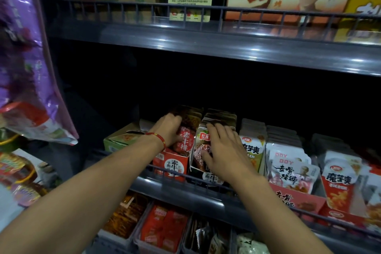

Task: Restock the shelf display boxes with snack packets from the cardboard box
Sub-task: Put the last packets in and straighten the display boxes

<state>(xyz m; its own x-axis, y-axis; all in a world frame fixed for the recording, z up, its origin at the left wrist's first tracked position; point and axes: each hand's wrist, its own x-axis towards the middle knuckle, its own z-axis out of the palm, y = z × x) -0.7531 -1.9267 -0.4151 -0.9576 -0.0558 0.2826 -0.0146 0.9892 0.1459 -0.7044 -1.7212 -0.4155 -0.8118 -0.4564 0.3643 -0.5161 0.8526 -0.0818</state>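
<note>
One view only, head-worn, wide-angle. Looks forward and slightly down from close in front of a store shelf (206, 47), near enough for both forearms to reach in from the bottom edge. Faces the middle tier square on, with the upper tier at the top of the frame and a lower tier at the bottom. Straight rails bowed toward the edges. No second view to overlap.
</note>
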